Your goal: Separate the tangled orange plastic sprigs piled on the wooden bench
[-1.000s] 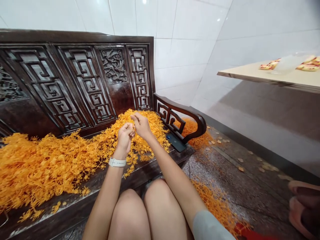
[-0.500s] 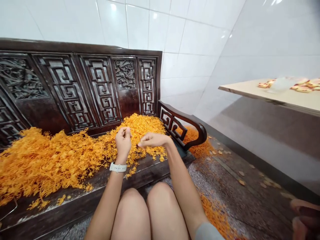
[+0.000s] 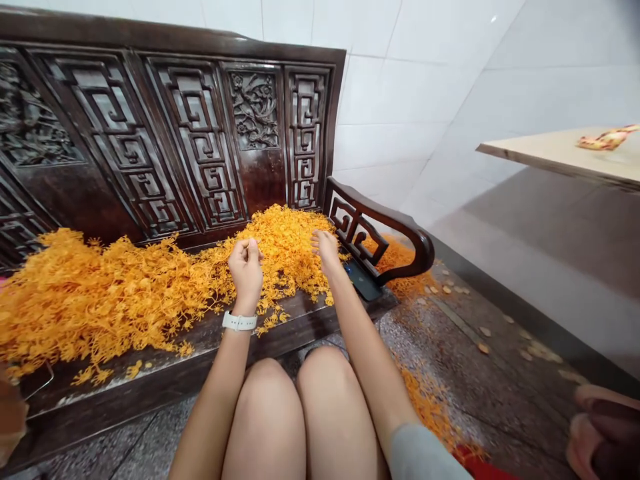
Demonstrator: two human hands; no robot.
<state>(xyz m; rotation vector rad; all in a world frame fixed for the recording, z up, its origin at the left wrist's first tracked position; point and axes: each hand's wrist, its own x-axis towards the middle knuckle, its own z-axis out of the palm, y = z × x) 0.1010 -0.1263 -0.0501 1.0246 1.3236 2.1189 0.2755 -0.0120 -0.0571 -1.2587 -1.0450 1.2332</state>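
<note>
Small orange plastic-looking pieces with thin spidery petals lie in a long pile (image 3: 135, 300) across the dark wooden bench (image 3: 200, 363). A denser heap of similar orange pieces (image 3: 285, 230) sits toward the armrest. My left hand (image 3: 247, 270), with a pale watch strap (image 3: 240, 321) at its wrist, is raised before the heap. Its fingers are curled in with thumb and forefinger together; whatever they pinch is too small to make out. At the heap's right side my right hand (image 3: 326, 250) reaches out with its fingers apart, and nothing shows in it.
A curved armrest (image 3: 423, 250) closes the bench's right end, with a dark flat object (image 3: 364, 283) beside it. More orange pieces (image 3: 397, 257) lie on the floor behind. A pale tabletop (image 3: 555, 150) juts in at right. A brown object (image 3: 10, 417) shows at lower left.
My right hand has moved right and away from my left hand, and its fingers have spread. My left hand stays pinched. The view has tilted down and shifted left.
</note>
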